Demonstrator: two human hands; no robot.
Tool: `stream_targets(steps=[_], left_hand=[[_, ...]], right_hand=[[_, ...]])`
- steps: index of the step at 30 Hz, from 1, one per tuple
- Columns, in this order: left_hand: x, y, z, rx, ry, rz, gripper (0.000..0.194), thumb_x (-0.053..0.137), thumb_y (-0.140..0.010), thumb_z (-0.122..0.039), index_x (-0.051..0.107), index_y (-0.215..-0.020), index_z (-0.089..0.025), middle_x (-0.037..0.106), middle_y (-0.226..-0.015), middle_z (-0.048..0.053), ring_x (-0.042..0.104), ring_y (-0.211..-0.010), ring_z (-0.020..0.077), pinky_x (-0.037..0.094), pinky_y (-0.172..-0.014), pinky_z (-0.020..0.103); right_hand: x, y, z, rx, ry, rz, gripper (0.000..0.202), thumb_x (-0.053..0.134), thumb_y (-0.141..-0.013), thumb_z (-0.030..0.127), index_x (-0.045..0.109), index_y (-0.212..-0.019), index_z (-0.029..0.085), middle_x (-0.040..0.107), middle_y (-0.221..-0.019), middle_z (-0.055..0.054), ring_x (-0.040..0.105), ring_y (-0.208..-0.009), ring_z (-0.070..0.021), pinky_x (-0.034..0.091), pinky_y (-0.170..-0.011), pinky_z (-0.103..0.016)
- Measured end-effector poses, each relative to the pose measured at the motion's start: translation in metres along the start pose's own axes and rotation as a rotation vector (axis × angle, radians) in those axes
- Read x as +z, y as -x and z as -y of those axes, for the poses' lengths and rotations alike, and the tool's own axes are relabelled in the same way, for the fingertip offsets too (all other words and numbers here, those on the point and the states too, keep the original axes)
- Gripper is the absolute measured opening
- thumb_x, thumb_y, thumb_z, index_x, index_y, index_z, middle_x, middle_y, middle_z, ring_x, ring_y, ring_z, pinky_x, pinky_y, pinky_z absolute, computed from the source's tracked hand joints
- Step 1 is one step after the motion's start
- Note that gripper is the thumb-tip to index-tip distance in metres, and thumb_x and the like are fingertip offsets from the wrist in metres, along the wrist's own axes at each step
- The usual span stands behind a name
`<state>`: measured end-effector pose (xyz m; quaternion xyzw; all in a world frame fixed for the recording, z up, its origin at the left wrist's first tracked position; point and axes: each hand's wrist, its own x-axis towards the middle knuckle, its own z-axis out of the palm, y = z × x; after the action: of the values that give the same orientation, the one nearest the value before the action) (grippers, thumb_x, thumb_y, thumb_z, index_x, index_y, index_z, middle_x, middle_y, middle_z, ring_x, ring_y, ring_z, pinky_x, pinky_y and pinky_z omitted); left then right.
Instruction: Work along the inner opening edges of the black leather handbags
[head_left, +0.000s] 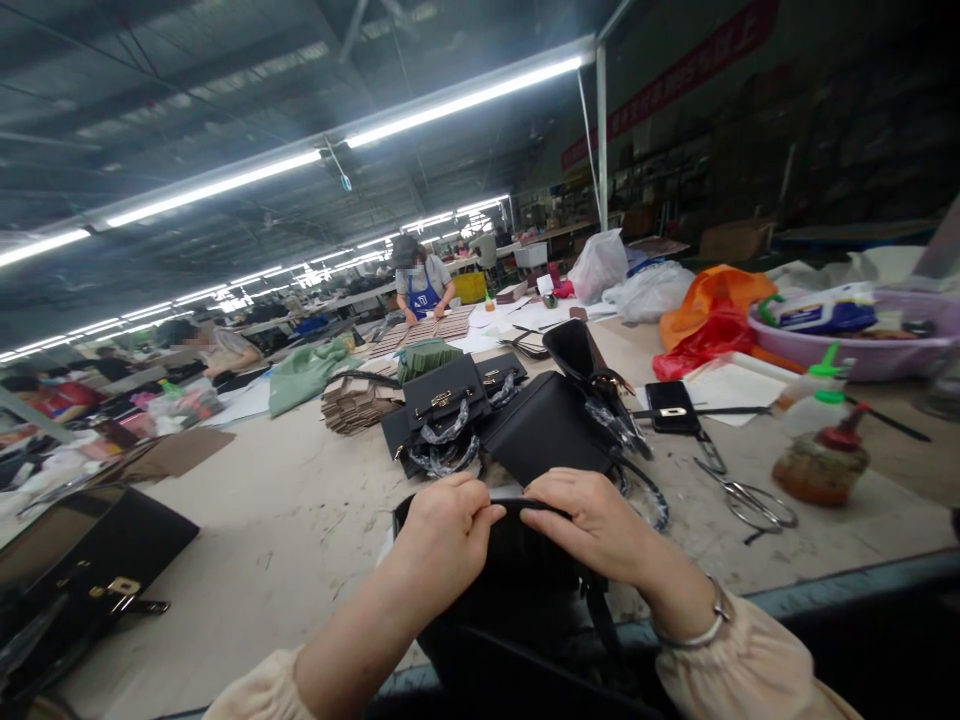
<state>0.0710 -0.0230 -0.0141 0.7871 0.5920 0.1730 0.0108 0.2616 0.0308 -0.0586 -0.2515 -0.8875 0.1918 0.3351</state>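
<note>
A black handbag [517, 575] sits at the near table edge, its opening facing me and its inside dark. My left hand [454, 525] pinches the bag's far top rim, thumb against fingers. Close beside it, my right hand [592, 520] grips the same rim, thumb on the near side and fingers over the edge. The lower part of the bag is in shadow. Just beyond lie several finished-looking black handbags [551, 425], some with plastic-wrapped handles and gold clasps.
Another black handbag [97, 570] lies at left. At right are scissors [754, 505], a dark glue bottle [821, 465], a phone-like black object [671, 407] and a purple basin [892, 340]. Brown stacked pieces [360, 400] and a person in a blue apron [424, 285] are farther back.
</note>
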Motion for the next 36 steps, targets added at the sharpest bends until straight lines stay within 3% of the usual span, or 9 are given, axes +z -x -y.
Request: stream_targets(steps=[8, 17, 27, 36], left_hand=[[-0.002, 0.002, -0.003, 0.002, 0.002, -0.002, 0.027, 0.051, -0.086, -0.023, 0.05, -0.059, -0.017, 0.053, -0.067, 0.0, 0.052, -0.066, 0.0121, 0.035, -0.061, 0.023], [-0.003, -0.001, -0.001, -0.033, 0.008, 0.013, 0.026, 0.054, -0.084, -0.027, 0.056, -0.061, -0.017, 0.057, -0.069, 0.001, 0.055, -0.067, 0.0126, 0.038, -0.062, 0.023], [-0.027, -0.001, 0.021, -0.026, 0.009, 0.139, 0.026, 0.054, -0.084, -0.028, 0.063, -0.062, -0.017, 0.061, -0.069, 0.002, 0.057, -0.068, 0.0133, 0.041, -0.064, 0.023], [-0.023, -0.003, 0.022, -0.052, 0.046, 0.116, 0.023, 0.056, -0.082, -0.026, 0.065, -0.063, -0.017, 0.063, -0.069, 0.002, 0.058, -0.066, 0.0133, 0.041, -0.063, 0.023]], right_hand=[[0.001, 0.001, 0.001, -0.018, -0.014, -0.022, 0.024, 0.043, -0.092, 0.023, 0.066, -0.092, 0.018, 0.067, -0.084, -0.005, 0.058, -0.079, -0.0156, 0.044, -0.074, -0.028], [0.006, -0.001, 0.003, 0.006, -0.061, -0.087, 0.019, 0.047, -0.084, 0.015, 0.066, -0.086, 0.018, 0.067, -0.083, -0.004, 0.06, -0.077, -0.0154, 0.044, -0.071, -0.027], [0.006, -0.005, 0.002, 0.06, -0.087, -0.122, 0.022, 0.045, -0.084, 0.018, 0.068, -0.081, 0.019, 0.068, -0.077, -0.003, 0.061, -0.072, -0.0155, 0.045, -0.066, -0.026], [0.008, -0.006, -0.001, 0.101, -0.111, -0.125, 0.023, 0.046, -0.085, 0.022, 0.069, -0.085, 0.02, 0.07, -0.081, -0.004, 0.063, -0.075, -0.0171, 0.047, -0.066, -0.026]])
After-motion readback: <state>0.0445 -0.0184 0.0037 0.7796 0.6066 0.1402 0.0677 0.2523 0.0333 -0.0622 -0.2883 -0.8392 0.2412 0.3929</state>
